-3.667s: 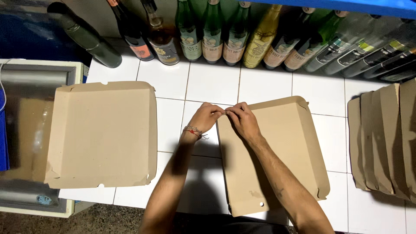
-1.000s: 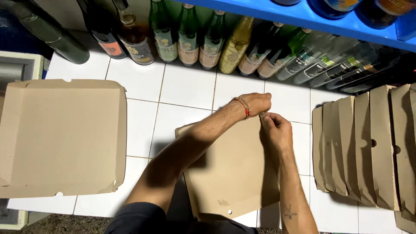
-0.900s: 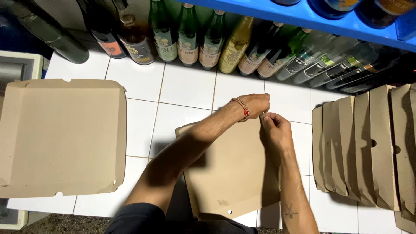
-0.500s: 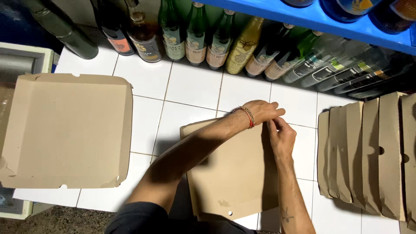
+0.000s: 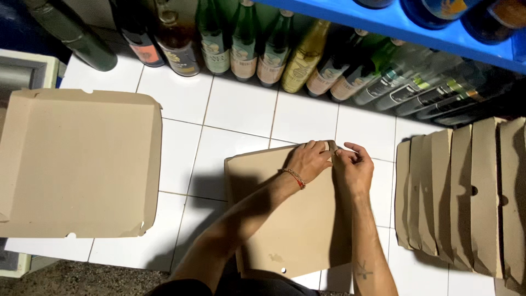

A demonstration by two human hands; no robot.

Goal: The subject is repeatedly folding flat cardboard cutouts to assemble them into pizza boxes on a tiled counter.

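A flat brown cardboard box blank (image 5: 285, 230) lies on the white tiled floor in front of me. My left hand (image 5: 309, 161), with a red cord bracelet on the wrist, reaches across and pinches a small flap at the blank's far right corner. My right hand (image 5: 350, 167) pinches the same corner from the right, fingertips touching those of the left. Both forearms cross over the cardboard.
A folded open cardboard box (image 5: 76, 164) lies at the left. A row of folded boxes (image 5: 466, 197) stands on edge at the right. Several glass bottles (image 5: 246, 44) line the far side under a blue shelf (image 5: 394, 22). A pale container (image 5: 27, 71) sits at far left.
My hands have shifted from the blank's far left corner to its far right corner. In the last second they stay pinched there while the view drifts slightly.
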